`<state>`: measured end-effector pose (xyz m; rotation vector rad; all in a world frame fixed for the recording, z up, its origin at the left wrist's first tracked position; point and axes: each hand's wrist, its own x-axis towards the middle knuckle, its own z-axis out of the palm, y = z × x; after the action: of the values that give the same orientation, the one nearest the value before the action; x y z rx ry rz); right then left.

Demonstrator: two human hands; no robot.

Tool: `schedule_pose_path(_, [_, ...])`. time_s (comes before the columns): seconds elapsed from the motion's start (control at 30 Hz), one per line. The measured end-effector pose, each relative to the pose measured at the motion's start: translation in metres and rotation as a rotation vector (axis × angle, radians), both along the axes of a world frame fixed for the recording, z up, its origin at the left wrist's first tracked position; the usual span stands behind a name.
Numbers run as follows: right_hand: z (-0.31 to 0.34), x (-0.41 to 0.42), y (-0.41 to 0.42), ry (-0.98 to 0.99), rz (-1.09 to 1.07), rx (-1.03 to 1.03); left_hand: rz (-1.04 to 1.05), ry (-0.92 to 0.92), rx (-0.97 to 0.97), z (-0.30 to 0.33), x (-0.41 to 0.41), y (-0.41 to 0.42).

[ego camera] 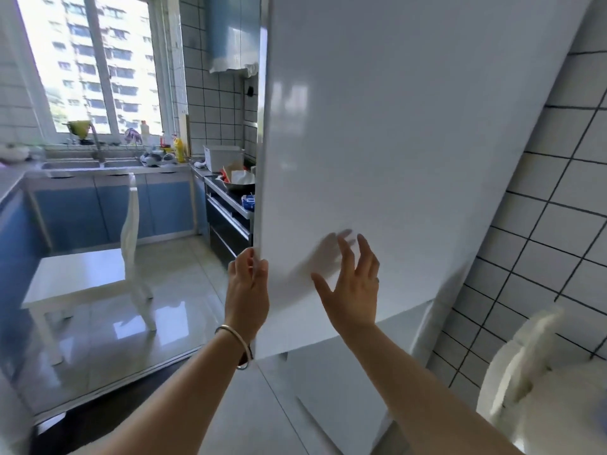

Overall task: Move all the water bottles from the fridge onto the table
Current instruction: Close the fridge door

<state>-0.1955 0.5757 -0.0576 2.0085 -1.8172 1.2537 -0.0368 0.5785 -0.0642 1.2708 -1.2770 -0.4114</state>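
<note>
The white fridge (pixel 410 142) fills the middle and the upper right of the frame. Its upper door (pixel 394 159) takes most of this space, and I cannot tell if it is fully closed or a little open. The inside of the fridge is hidden, so no water bottles can be seen.

The left hand (pixel 247 284) is at the lower centre of the frame. Its fingers are curled around the left edge of the upper door, near the bottom corner, and they hold this edge. A metal bracelet (pixel 238 346) sits on the left wrist.

The right hand (pixel 353 280) is just to the right of it, in front of the door surface. The fingers are spread and only lightly bent, and the hand holds nothing. Whether the fingertips touch the door I cannot tell; a soft shadow of the hand lies on the door.

In the left half of the frame stands a white chair (pixel 98 274) on the shiny floor. Behind it, in the upper left, there are a sink (pixel 75 164) and a window (pixel 98 60).
</note>
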Motion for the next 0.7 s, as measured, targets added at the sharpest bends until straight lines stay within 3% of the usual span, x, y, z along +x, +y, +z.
schedule_pose_path(0.2, [-0.002,-0.017,-0.104,0.332,-0.129,-0.117,-0.030,0.108,0.048,0.001,0.037,-0.106])
schedule_pose_path(0.57, [-0.018,-0.033,-0.233,0.533,-0.236,-0.308,-0.198,0.421,0.033,0.002,0.034,-0.269])
schedule_pose_path(0.7, [-0.026,-0.036,-0.272,0.548,-0.310,-0.340,-0.278,0.425,0.082,-0.009,0.035,-0.344])
